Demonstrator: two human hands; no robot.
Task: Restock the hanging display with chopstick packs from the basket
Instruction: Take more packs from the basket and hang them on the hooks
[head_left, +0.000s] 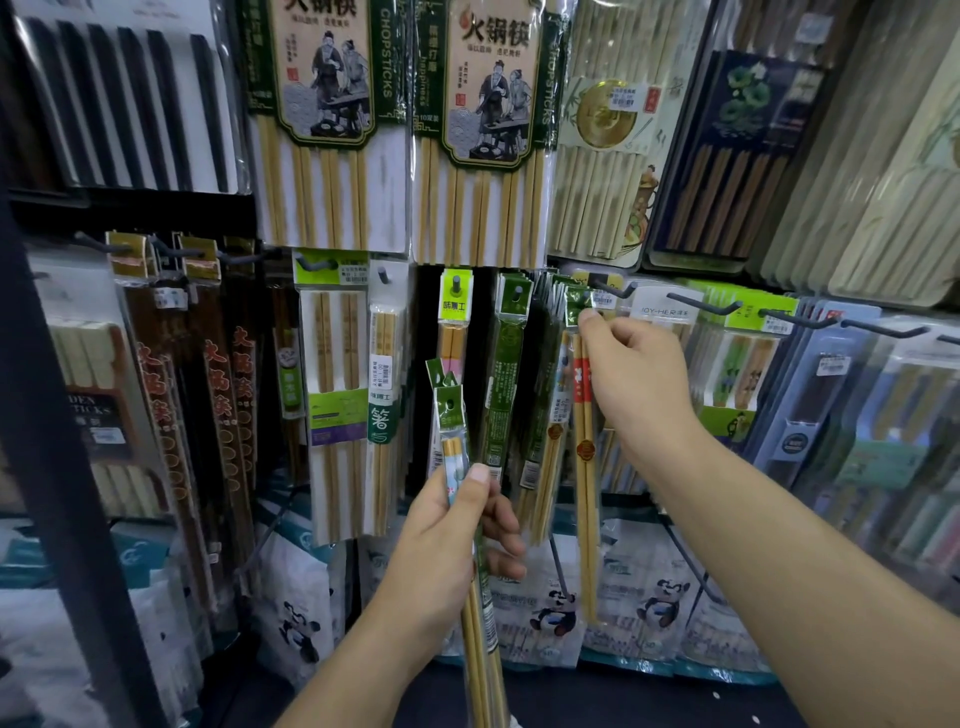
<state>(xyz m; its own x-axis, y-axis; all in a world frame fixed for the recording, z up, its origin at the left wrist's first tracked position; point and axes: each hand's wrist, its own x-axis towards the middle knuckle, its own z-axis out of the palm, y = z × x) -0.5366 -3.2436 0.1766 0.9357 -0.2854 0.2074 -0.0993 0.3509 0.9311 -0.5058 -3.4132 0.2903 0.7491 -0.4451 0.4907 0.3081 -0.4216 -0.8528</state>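
My left hand (457, 540) grips a small bunch of slim chopstick packs (451, 436) with green header cards, held upright in front of the display. My right hand (631, 374) pinches the green header of a single chopstick pack (584, 467) at a black peg hook (613, 288). That pack hangs straight down from my fingers, with red print and a round red seal. More green-header packs (511, 364) hang on the neighbouring peg to the left. The basket is out of view.
Large chopstick cards (488, 130) hang in the row above. Dark-sleeved packs (208, 405) fill the left pegs, and boxed sets (831, 405) the right. Bare peg hooks (701, 306) jut out to the right of my right hand. Panda-printed bags (556, 608) stand below.
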